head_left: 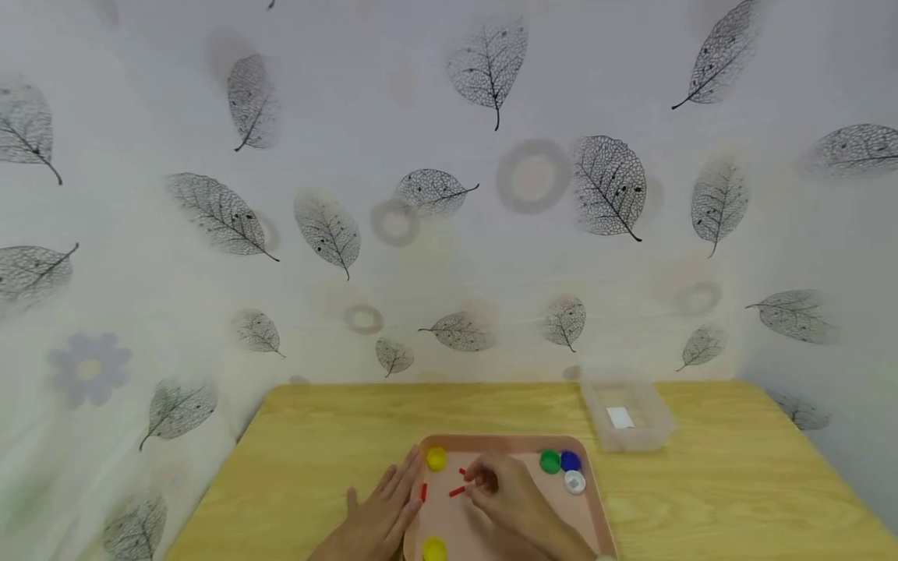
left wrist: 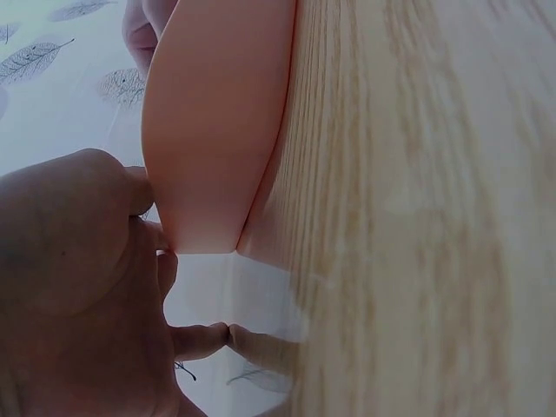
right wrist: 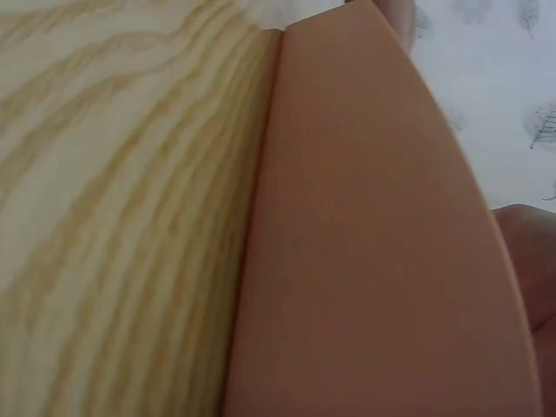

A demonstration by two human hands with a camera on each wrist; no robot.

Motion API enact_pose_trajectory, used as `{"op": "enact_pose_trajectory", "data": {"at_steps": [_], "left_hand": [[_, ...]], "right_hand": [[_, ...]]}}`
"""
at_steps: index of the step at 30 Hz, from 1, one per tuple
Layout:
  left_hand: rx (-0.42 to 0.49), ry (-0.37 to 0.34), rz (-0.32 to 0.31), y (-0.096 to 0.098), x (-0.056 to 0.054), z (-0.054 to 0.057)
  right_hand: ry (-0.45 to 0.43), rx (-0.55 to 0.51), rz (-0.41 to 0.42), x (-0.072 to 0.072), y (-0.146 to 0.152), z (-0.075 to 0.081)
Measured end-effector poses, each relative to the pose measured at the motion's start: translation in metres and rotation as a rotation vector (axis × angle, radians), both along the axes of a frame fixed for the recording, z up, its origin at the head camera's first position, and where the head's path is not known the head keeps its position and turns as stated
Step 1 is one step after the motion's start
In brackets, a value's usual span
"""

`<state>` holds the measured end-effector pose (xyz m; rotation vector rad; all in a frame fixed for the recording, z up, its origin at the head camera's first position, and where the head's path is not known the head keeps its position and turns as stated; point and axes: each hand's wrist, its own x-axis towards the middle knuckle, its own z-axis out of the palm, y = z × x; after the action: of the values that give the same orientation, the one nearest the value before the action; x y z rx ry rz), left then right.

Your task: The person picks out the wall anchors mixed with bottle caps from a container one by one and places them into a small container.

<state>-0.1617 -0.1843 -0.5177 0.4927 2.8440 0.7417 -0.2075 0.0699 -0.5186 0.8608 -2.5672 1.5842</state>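
Note:
A pink tray [head_left: 505, 443] lies on the wooden table. My left hand [head_left: 379, 510] rests along its left rim, fingers extended and the thumb at the edge; in the left wrist view that hand [left wrist: 78, 278] is beside the tray's outer wall [left wrist: 217, 130]. Over the tray's middle, my right hand [head_left: 515, 495] has thumb and index finger curled together, pinching at the end of a short red stick [head_left: 457, 492]. Another red piece [head_left: 462, 471] shows by the index fingertip, partly hidden. A third red stick [head_left: 424, 492] lies near the left rim.
Yellow round pieces sit at the tray's upper left [head_left: 436, 459] and lower left [head_left: 435, 549]. A green one [head_left: 550, 462], a blue one [head_left: 570, 461] and a white one [head_left: 574, 482] cluster upper right. A clear plastic box [head_left: 631, 436] stands behind, on the table [head_left: 337, 421].

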Motion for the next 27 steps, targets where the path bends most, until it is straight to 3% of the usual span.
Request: {"op": "enact_pose_trajectory", "data": {"at_steps": [5,8,16,27], "left_hand": [[0.008,0.036,-0.007,0.002,-0.003,0.001],[0.023,0.021,-0.001,0.000,-0.004,0.000],[0.022,-0.035,0.008,-0.002,-0.003,-0.003],[0.032,0.001,-0.001,-0.003,-0.004,-0.005]], "right_hand": [[-0.034,0.035,0.022,-0.004,-0.002,-0.005],[-0.042,0.048,0.038,-0.005,-0.005,-0.010],[0.053,0.133,0.066,0.000,-0.009,-0.016],[-0.009,0.204,0.043,0.000,-0.011,-0.014]]}}
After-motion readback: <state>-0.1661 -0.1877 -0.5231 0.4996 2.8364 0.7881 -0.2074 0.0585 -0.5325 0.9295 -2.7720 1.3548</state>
